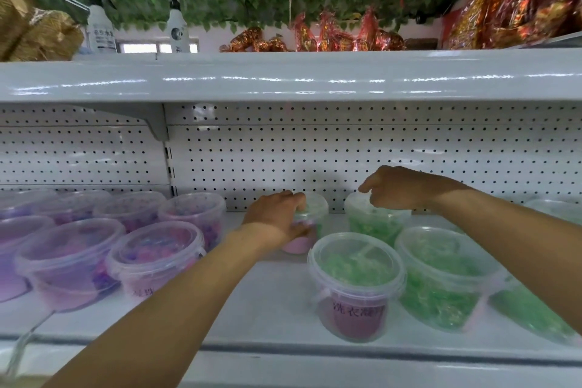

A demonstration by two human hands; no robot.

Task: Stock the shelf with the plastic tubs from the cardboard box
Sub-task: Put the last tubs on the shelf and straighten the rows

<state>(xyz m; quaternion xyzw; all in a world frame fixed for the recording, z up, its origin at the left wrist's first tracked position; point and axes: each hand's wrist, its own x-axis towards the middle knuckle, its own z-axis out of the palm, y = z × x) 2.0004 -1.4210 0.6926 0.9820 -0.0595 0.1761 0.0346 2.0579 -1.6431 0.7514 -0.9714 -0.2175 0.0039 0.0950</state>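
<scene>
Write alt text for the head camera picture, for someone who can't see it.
Two bare hands reach to the back of a white metal shelf: the left hand grips a clear plastic tub of green beads, the right hand rests curled over another green tub. Lidded purple-bead tubs stand left.

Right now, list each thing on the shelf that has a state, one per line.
left hand: grips the back tub
back tub: upright, lidded, at the pegboard
right hand: fingers curled over the rear green tub
rear green tub: upright, lidded
front green tub: upright, lid on
purple tubs: upright, lidded, grouped at left
</scene>
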